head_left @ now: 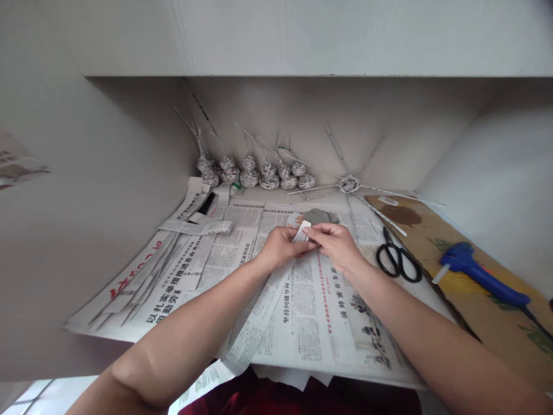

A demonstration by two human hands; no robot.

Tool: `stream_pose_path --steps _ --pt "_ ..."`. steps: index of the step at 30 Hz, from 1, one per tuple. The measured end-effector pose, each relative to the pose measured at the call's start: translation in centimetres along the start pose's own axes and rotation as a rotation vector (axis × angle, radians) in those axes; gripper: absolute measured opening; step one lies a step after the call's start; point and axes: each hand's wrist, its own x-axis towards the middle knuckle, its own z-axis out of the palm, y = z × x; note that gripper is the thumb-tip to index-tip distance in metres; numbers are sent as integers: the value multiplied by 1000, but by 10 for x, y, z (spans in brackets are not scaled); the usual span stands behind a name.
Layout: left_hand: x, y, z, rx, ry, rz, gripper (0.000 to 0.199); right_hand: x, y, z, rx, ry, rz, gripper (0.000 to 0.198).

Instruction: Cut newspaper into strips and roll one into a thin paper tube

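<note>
Between my hands is a long newspaper strip. Its top end pokes up white between the fingers, and the lower part trails down over the table's near edge. My left hand pinches the strip with thumb and fingers. Fingertips of my right hand press on the same end from the other side. Newspaper sheets with printed columns lie under both hands. Just beyond the hands rests a grey, cloth-like lump. Black-handled scissors lie to the right of my right hand.
Several gourd-shaped woven paper pieces line the back wall. Beside them leans a round woven piece with spokes sticking out. Cut newspaper strips are spread at left. A blue glue gun lies on cardboard at right. An overhanging panel spans above.
</note>
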Motion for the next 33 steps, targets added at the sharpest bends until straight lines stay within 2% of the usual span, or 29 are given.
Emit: stream_pose_path --steps 3,10,15,22,28,33 --pt "-1 0 1 -6 -4 -18 34 -1 1 1 11 -2 11 38" --pt "-5 9 4 -122 -103 -61 37 -2 -1 1 30 -33 28 42" --pt "-5 13 0 -170 -92 -61 37 -1 -4 -3 13 -109 25 38" --pt "-5 9 1 -134 -125 -72 36 -1 -1 -4 18 -119 18 32" --pt "-3 4 3 -79 -122 -60 35 -2 -1 -2 34 -92 51 36" --pt "-6 7 3 -48 -167 -63 34 -2 1 -1 28 -88 50 39"
